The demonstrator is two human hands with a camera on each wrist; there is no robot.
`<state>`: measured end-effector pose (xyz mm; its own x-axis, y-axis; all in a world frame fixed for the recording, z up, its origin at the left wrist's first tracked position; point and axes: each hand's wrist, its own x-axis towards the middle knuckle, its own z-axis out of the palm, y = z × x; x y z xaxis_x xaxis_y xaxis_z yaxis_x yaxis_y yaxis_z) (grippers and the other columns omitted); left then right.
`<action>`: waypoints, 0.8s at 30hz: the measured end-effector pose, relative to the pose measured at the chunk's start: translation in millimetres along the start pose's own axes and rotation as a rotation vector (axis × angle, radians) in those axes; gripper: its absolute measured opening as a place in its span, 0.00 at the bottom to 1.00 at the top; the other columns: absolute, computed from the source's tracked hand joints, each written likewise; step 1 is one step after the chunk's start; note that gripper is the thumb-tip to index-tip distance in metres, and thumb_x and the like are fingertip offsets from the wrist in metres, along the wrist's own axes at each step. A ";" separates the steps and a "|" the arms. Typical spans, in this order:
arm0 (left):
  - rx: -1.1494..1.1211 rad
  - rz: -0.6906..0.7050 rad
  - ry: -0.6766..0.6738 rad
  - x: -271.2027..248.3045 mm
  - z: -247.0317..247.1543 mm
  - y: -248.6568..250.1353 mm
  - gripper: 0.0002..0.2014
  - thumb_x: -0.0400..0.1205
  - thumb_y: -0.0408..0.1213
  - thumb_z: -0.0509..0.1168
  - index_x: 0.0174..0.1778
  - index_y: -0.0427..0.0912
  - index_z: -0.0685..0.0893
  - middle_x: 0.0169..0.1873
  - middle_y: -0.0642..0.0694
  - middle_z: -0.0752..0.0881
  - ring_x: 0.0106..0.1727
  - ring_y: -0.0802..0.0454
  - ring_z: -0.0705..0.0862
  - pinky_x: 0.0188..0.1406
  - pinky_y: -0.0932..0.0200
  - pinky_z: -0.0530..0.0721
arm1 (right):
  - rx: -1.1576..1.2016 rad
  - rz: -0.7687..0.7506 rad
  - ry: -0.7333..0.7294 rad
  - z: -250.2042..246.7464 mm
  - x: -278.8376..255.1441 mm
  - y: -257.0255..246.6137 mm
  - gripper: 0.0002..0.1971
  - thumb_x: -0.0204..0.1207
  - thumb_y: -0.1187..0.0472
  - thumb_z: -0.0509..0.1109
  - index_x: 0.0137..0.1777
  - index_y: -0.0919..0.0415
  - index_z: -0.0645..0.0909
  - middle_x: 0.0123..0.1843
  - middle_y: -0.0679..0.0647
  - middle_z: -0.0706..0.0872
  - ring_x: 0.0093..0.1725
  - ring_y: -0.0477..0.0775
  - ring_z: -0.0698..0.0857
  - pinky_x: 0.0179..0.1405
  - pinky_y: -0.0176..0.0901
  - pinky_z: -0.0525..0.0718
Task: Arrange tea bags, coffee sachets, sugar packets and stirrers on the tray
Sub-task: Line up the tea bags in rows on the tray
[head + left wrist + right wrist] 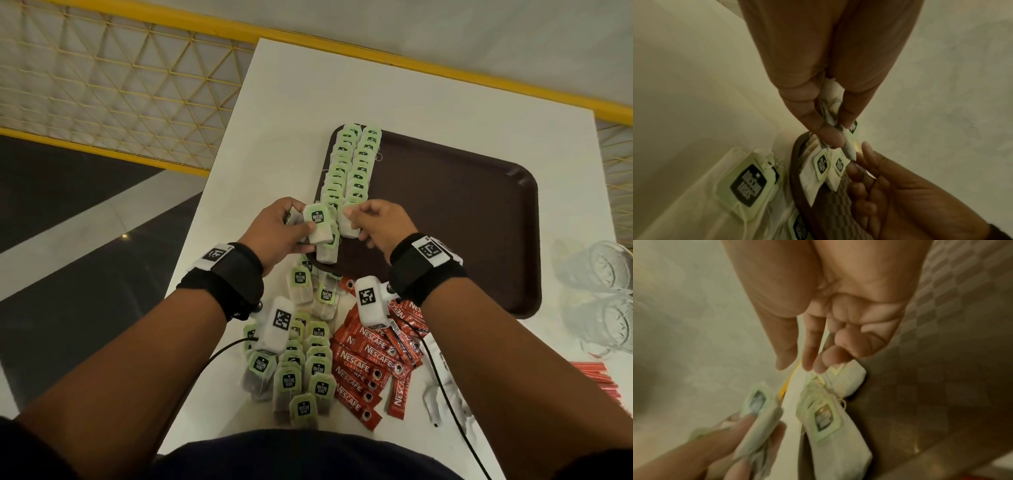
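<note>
On the white table lies a brown tray (pixel 462 212) with two rows of green-tagged tea bags (pixel 346 164) along its left side. My left hand (pixel 305 222) (pixel 836 134) grips a small bunch of tea bags (pixel 318 219) (pixel 830 100) above the tray's near left corner; some dangle from it (pixel 822 164). My right hand (pixel 354 222) (pixel 797 365) is just to its right. Its fingertips touch the tea bag (pixel 348 230) (pixel 849 382) at the near end of the right row, and the thumb stands apart from that bag.
A heap of loose tea bags (pixel 308 370) and red coffee sachets (pixel 363 366) lies in front of the tray. Red stirrers (pixel 599 377) and clear glasses (pixel 603 267) are at the right. A black cable (pixel 455 411) crosses the table, and a yellow railing (pixel 102 150) runs past its left edge.
</note>
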<state>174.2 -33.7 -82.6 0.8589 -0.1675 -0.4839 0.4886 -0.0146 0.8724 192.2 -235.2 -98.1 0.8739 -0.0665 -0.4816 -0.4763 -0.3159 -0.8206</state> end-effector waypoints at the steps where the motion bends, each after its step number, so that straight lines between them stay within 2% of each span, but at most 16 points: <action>1: 0.007 0.007 -0.002 0.9 0.8 -0.4 0.07 0.82 0.25 0.68 0.50 0.40 0.79 0.52 0.35 0.85 0.45 0.47 0.88 0.39 0.57 0.91 | 0.015 -0.016 -0.071 1.6 -4.3 -2.1 0.09 0.75 0.54 0.77 0.48 0.58 0.84 0.38 0.51 0.86 0.31 0.47 0.78 0.25 0.37 0.76; 3: 0.017 0.019 -0.011 1.8 3.8 -0.7 0.07 0.81 0.25 0.69 0.49 0.41 0.79 0.50 0.37 0.84 0.43 0.48 0.88 0.39 0.58 0.91 | -0.010 -0.053 -0.168 4.7 -10.7 -5.6 0.09 0.74 0.57 0.78 0.50 0.61 0.86 0.40 0.53 0.87 0.31 0.45 0.80 0.26 0.35 0.78; 5: 0.015 0.022 -0.021 2.4 7.9 -0.6 0.08 0.81 0.26 0.70 0.47 0.41 0.79 0.49 0.38 0.83 0.42 0.50 0.87 0.39 0.58 0.91 | -0.019 -0.078 -0.180 7.0 -14.2 -7.2 0.08 0.75 0.61 0.77 0.50 0.63 0.85 0.39 0.54 0.86 0.30 0.44 0.81 0.26 0.34 0.79; 8: -0.002 0.014 -0.040 2.5 13.0 -0.1 0.07 0.82 0.24 0.67 0.47 0.41 0.79 0.51 0.38 0.82 0.44 0.49 0.87 0.42 0.57 0.91 | 0.018 -0.067 -0.127 6.4 -15.4 -2.6 0.05 0.74 0.63 0.77 0.44 0.58 0.83 0.37 0.53 0.86 0.29 0.43 0.83 0.25 0.32 0.80; 11: 0.010 0.015 -0.035 2.9 13.4 -1.7 0.05 0.84 0.26 0.64 0.50 0.39 0.80 0.58 0.37 0.82 0.50 0.45 0.87 0.47 0.57 0.91 | 0.095 -0.009 -0.068 0.2 -16.1 6.1 0.05 0.75 0.64 0.77 0.46 0.59 0.83 0.40 0.55 0.88 0.30 0.44 0.83 0.26 0.32 0.80; 14: 0.022 0.013 -0.006 1.8 9.0 -3.8 0.04 0.85 0.28 0.63 0.52 0.38 0.80 0.59 0.36 0.80 0.50 0.42 0.87 0.49 0.55 0.91 | 0.103 0.062 -0.003 -9.7 -16.4 14.6 0.05 0.76 0.62 0.76 0.48 0.60 0.83 0.40 0.54 0.88 0.31 0.45 0.82 0.28 0.33 0.81; 17: 0.036 0.010 0.016 -0.2 5.2 -6.1 0.05 0.86 0.28 0.63 0.55 0.39 0.80 0.58 0.34 0.81 0.47 0.43 0.86 0.42 0.58 0.90 | 0.019 0.116 0.027 -15.0 -15.5 21.8 0.08 0.76 0.60 0.76 0.51 0.60 0.84 0.37 0.50 0.86 0.28 0.43 0.79 0.24 0.32 0.78; 20: 0.061 0.016 0.035 -2.7 3.6 -8.6 0.08 0.85 0.29 0.63 0.59 0.40 0.78 0.56 0.38 0.82 0.42 0.49 0.86 0.35 0.61 0.88 | -0.046 0.138 0.042 -12.6 -12.5 24.3 0.08 0.75 0.58 0.77 0.50 0.59 0.85 0.31 0.49 0.82 0.25 0.45 0.74 0.21 0.34 0.75; 24: 0.108 0.041 0.056 -5.7 2.2 -10.0 0.12 0.85 0.31 0.64 0.63 0.43 0.74 0.55 0.41 0.82 0.43 0.52 0.84 0.34 0.62 0.86 | -0.065 0.134 0.086 -7.0 -8.3 23.2 0.07 0.74 0.59 0.78 0.46 0.61 0.84 0.31 0.51 0.82 0.23 0.47 0.72 0.19 0.35 0.73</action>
<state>164.1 -34.8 -88.5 0.8863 -0.1151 -0.4485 0.4365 -0.1158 0.8922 174.5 -248.6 -111.0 0.8093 -0.1925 -0.5550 -0.5845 -0.3588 -0.7278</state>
